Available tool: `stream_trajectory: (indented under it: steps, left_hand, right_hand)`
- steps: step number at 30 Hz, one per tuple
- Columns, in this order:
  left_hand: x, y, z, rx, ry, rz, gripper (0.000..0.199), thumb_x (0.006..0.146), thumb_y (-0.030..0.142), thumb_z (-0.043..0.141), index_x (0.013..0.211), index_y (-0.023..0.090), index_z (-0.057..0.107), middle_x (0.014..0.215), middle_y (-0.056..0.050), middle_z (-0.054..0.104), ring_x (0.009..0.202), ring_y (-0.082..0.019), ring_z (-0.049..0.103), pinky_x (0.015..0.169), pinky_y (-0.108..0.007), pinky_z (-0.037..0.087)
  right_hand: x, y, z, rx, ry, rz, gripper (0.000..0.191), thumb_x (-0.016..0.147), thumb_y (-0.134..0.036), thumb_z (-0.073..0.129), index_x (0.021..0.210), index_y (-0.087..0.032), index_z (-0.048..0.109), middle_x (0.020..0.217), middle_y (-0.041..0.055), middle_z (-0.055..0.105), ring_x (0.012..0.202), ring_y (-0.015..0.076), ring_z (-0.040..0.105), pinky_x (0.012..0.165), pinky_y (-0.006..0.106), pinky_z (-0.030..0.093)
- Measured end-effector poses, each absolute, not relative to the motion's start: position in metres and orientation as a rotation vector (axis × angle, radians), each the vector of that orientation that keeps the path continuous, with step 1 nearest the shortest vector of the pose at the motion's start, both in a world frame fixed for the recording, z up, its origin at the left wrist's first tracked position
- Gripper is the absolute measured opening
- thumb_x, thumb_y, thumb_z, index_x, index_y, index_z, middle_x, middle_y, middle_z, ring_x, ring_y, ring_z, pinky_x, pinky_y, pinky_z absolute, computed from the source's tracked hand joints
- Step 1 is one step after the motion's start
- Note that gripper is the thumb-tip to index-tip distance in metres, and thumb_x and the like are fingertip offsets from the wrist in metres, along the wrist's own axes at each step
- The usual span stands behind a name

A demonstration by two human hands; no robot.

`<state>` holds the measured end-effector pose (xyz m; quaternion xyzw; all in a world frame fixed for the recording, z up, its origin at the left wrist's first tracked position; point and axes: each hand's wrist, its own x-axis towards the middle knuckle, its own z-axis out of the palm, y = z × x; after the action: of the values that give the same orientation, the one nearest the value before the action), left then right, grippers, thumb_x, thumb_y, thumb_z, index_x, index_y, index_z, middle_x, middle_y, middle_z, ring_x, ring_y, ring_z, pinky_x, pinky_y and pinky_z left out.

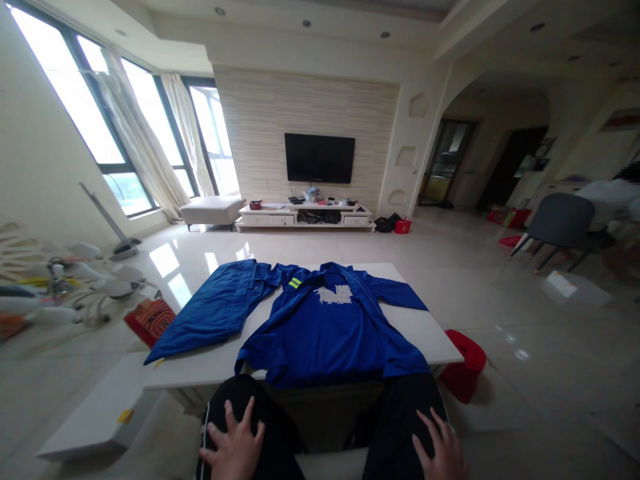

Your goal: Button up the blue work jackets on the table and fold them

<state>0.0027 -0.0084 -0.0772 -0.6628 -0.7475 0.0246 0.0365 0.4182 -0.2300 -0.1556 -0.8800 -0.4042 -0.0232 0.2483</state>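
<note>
My left hand (234,443) rests on my left knee with its fingers spread, holding nothing. On the other knee lies my right hand (440,448), its fingers also apart and nothing in them. Just beyond my knees, a blue jacket (340,347) is laid open on a low white table (200,373). A pale, ragged-edged patch shows inside its back, and a yellow reflective strip marks one front panel. To its left, folded blue trousers (215,300) hang partly over the table's left end. Neither hand touches the clothes.
A red stool (464,367) stands by the table's right end. Left are a red bag (150,321), a white box (100,407) and a jumble of objects. A television (320,158) hangs above a white cabinet (270,218). Far right, a person sits near a grey chair (560,220).
</note>
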Motion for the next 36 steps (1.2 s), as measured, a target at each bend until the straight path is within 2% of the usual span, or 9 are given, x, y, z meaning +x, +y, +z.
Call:
stream_trajectory:
  steps: [3,8,12,19,24,36]
  left_hand:
    - [0.003,-0.010,-0.077,-2.025,-2.283,0.104,0.060,0.092,0.044,0.054,0.152,0.043,0.043,0.169,-0.012,0.018,0.145,-0.052,0.028,0.102,-0.068,0.037]
    - [-0.002,-0.005,-0.080,-2.111,-2.365,0.025,0.069,0.088,0.053,0.056,0.154,0.043,0.038,0.168,-0.010,0.020,0.146,-0.054,0.024,0.102,-0.075,0.034]
    - [-0.001,-0.006,-0.081,-2.112,-2.364,0.024,0.071,0.087,0.054,0.056,0.154,0.040,0.040,0.168,-0.012,0.019,0.146,-0.054,0.022,0.102,-0.075,0.033]
    - [0.001,-0.010,-0.075,-2.064,-2.260,0.099,0.057,0.095,0.046,0.049,0.152,0.043,0.042,0.167,-0.012,0.021,0.143,-0.051,0.033,0.099,-0.067,0.042]
    - [0.006,-0.012,-0.064,-1.979,-2.277,0.153,0.053,0.098,0.041,0.046,0.151,0.046,0.041,0.167,-0.009,0.025,0.144,-0.046,0.034,0.103,-0.063,0.041]
    - [0.008,-0.015,-0.064,-1.944,-2.205,0.148,0.050,0.099,0.042,0.048,0.149,0.045,0.044,0.167,-0.012,0.024,0.141,-0.048,0.038,0.099,-0.061,0.044]
  right_hand:
    - [0.420,-0.229,-0.157,-2.408,-1.104,-0.048,0.056,0.087,-0.062,0.047,0.134,-0.037,0.064,0.152,0.0040,0.049,0.136,0.0399,0.046,0.103,0.062,0.044]
    - [0.424,-0.228,-0.161,-2.367,-1.140,-0.056,0.056,0.086,-0.061,0.046,0.130,-0.034,0.067,0.149,0.0062,0.051,0.132,0.0389,0.049,0.105,0.060,0.044]
    - [0.420,-0.228,-0.156,-2.371,-1.108,-0.073,0.056,0.086,-0.060,0.046,0.130,-0.033,0.067,0.150,0.0065,0.051,0.133,0.0395,0.049,0.104,0.061,0.044]
    - [0.412,-0.227,-0.138,-2.356,-1.114,-0.079,0.054,0.087,-0.059,0.043,0.127,-0.030,0.067,0.145,0.0087,0.053,0.129,0.0380,0.051,0.102,0.061,0.044]
    - [0.414,-0.226,-0.137,-2.330,-1.147,-0.092,0.055,0.087,-0.060,0.044,0.126,-0.030,0.068,0.142,0.0096,0.055,0.127,0.0379,0.053,0.101,0.060,0.046]
    - [0.422,-0.229,-0.160,-2.380,-1.126,-0.084,0.053,0.086,-0.058,0.049,0.131,-0.036,0.066,0.149,0.0055,0.052,0.131,0.0391,0.051,0.101,0.061,0.047]
